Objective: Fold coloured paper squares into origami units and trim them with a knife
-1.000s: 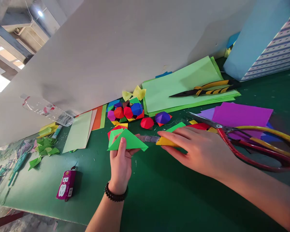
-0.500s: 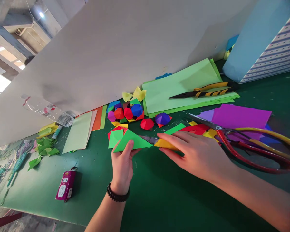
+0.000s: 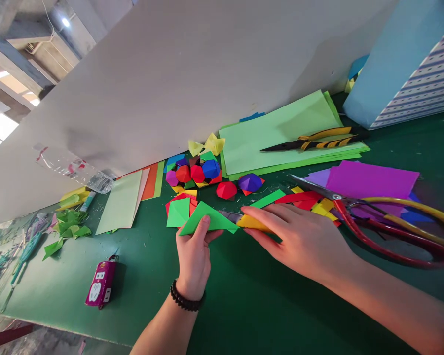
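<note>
My left hand point(image 3: 195, 261), with a black bead bracelet at the wrist, pinches a green folded paper triangle point(image 3: 207, 217) between thumb and fingers. My right hand point(image 3: 307, 236) is closed on a utility knife point(image 3: 254, 223) with a yellow body; a grey blade points left, partly behind the triangle's right tip. Just left of the triangle lies a green paper square point(image 3: 178, 213) on red paper. Red and yellow paper strips point(image 3: 299, 198) lie beyond my right hand, which covers part of them.
Large scissors point(image 3: 355, 207) lie on purple paper point(image 3: 373, 176) at right. Pliers point(image 3: 311, 140) rest on light green sheets point(image 3: 266, 143). Folded paper polyhedra point(image 3: 198, 173) sit mid-table. A plastic bottle point(image 3: 77, 170), a purple box point(image 3: 101, 283) and green scraps point(image 3: 70, 224) are at left.
My left hand has shifted slightly right with the green triangle, whose right tip now sits closer to the knife's yellow body. My right hand has barely moved.
</note>
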`<state>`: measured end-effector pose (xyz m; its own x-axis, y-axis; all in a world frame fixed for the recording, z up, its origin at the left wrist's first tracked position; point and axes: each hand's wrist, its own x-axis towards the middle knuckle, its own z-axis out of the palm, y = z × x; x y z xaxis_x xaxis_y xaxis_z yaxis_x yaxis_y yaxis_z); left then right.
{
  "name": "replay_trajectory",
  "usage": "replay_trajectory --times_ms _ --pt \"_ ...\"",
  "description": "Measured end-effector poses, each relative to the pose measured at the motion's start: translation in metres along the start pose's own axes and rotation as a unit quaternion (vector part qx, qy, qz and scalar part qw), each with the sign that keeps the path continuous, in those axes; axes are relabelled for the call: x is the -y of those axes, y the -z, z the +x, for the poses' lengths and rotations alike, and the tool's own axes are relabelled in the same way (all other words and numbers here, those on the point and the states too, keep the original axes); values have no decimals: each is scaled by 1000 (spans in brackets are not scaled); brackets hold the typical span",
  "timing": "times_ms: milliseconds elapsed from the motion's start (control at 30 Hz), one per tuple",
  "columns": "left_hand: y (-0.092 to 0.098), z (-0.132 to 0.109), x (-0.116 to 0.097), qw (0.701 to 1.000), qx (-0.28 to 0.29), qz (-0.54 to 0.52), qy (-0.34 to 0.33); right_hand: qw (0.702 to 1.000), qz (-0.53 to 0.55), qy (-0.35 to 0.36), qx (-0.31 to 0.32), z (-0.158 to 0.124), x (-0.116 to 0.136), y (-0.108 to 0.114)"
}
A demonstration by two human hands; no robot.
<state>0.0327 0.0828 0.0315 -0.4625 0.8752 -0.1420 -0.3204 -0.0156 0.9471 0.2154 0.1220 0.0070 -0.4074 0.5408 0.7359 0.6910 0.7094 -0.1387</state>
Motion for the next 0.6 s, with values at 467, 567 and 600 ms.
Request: replay_trajectory --times_ms 467,567,600 --pt "2 4 -3 998 6 -56 5 1000 9 9 -6 1 -4 1" --pt "2 4 -1 998 -12 -64 8 1000 23 13 -2 -2 -1 0" --pt "2 5 -1 998 -17 -66 5 1000 24 13 -1 -2 1 -1"
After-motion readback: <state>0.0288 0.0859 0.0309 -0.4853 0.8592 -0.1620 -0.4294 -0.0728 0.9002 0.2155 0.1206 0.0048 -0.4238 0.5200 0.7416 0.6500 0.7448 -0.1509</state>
